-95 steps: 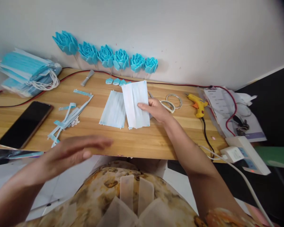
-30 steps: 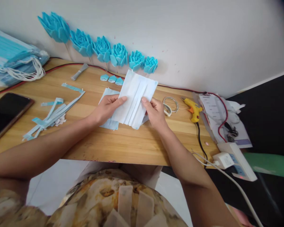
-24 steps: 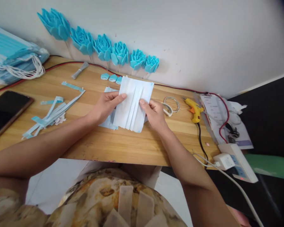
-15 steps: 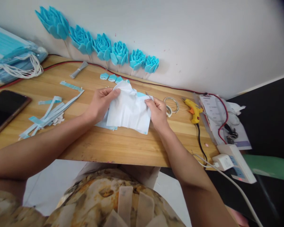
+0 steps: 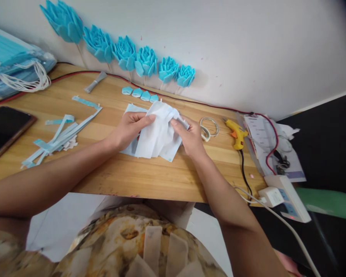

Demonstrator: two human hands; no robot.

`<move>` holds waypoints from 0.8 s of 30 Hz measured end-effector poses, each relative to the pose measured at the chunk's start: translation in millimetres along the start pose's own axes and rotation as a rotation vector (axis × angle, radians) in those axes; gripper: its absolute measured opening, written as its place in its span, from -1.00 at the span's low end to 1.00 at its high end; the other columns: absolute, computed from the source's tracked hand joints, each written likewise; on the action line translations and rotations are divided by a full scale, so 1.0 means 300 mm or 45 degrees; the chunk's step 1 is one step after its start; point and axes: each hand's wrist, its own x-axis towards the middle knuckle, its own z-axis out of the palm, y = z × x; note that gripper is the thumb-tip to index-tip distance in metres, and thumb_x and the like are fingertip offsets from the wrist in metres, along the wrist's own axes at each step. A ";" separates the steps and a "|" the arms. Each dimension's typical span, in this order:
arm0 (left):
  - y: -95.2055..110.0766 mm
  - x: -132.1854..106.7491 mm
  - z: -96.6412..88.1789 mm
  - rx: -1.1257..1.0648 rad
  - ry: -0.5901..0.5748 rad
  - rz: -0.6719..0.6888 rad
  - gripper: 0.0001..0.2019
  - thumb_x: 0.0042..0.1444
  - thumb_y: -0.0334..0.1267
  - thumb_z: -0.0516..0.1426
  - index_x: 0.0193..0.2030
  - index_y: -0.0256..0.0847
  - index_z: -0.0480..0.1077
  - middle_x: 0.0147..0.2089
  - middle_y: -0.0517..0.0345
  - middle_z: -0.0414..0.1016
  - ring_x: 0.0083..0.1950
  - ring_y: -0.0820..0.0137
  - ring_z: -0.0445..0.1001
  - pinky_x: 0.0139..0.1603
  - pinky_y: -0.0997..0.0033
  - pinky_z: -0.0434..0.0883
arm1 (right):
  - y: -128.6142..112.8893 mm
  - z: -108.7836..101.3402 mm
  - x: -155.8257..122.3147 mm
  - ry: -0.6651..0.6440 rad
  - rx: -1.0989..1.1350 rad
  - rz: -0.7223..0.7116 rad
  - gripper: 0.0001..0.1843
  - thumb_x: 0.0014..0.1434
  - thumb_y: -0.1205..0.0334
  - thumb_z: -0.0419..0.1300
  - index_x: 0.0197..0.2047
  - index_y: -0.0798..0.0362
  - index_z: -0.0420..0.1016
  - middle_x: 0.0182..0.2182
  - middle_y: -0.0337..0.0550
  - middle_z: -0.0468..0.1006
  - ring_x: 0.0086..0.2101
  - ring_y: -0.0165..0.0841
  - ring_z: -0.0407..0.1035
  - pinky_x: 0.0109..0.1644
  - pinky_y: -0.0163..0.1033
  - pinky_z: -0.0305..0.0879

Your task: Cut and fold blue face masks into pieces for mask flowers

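Observation:
Between my hands is a thin white sheet of face-mask fabric (image 5: pixel 157 132), gathered into folds, with a pale blue corner at lower right. My left hand (image 5: pixel 128 129) pinches its left upper side, thumb on top. On the right upper side, my right hand (image 5: pixel 192 136) grips it with the thumb pressed over the folds. Another pale blue mask piece (image 5: pixel 129 148) lies on the table, partly hidden under the sheet and my left hand. Just beyond are several small folded blue petals (image 5: pixel 137 92) in a row.
Blue fabric flowers (image 5: pixel 146 61) on sticks lean along the wall. Cut strips (image 5: pixel 57 140), a phone (image 5: pixel 8 130) and bagged masks (image 5: pixel 17 69) lie left. Tape rolls (image 5: pixel 209 127), a yellow glue gun (image 5: pixel 236 133) and a power strip (image 5: pixel 295 200) are right.
My hands have come closer together, with the left moving right, and the fabric is now bunched into folds. More of the mask piece beneath and the petal row shows.

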 end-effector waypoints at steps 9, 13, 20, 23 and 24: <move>0.049 -0.021 0.024 0.306 -0.419 0.040 -0.69 -0.12 -0.01 0.41 -0.33 -0.19 0.59 -0.37 0.14 0.60 -0.36 0.29 0.53 -0.39 0.40 0.44 | 0.007 0.012 -0.002 0.222 0.030 0.021 -0.40 0.17 -0.43 0.19 -0.44 -0.02 0.40 -0.53 -0.25 0.37 -0.41 -0.37 0.34 -0.37 -0.24 0.29; 0.041 -0.017 0.017 0.455 -0.429 0.039 -0.74 -0.08 -0.06 0.36 -0.51 -0.19 0.50 -0.55 0.23 0.43 -0.52 0.41 0.35 -0.55 0.47 0.24 | -0.004 0.008 0.013 0.295 0.091 0.094 -0.38 0.17 -0.46 0.16 -0.34 -0.01 0.48 -0.49 -0.20 0.49 -0.36 -0.31 0.45 -0.36 -0.24 0.35; 0.051 -0.016 0.019 0.398 -0.398 0.085 -0.67 -0.10 0.02 0.38 -0.34 -0.20 0.59 -0.40 0.14 0.53 -0.35 0.27 0.47 -0.38 0.40 0.37 | 0.022 0.000 0.039 0.179 0.116 0.026 -0.20 0.18 -0.54 0.04 -0.02 0.04 0.55 -0.27 -0.03 0.64 -0.14 -0.18 0.57 -0.22 -0.16 0.49; 0.064 -0.018 0.020 0.399 -0.347 0.064 -0.64 -0.12 0.06 0.38 -0.36 -0.22 0.57 -0.39 0.10 0.53 -0.30 0.22 0.50 -0.32 0.37 0.39 | 0.031 0.012 0.036 0.155 0.231 0.045 -0.23 0.20 -0.51 0.08 0.01 0.03 0.56 -0.21 -0.02 0.66 -0.04 -0.14 0.57 -0.13 -0.11 0.54; 0.068 -0.019 0.019 0.412 -0.331 0.039 -0.64 -0.12 0.06 0.37 -0.38 -0.22 0.55 -0.40 0.10 0.52 -0.30 0.22 0.50 -0.32 0.37 0.38 | 0.031 0.016 0.032 0.144 0.284 0.049 -0.25 0.20 -0.49 0.09 0.02 0.02 0.57 -0.19 -0.03 0.67 -0.01 -0.13 0.56 -0.09 -0.09 0.55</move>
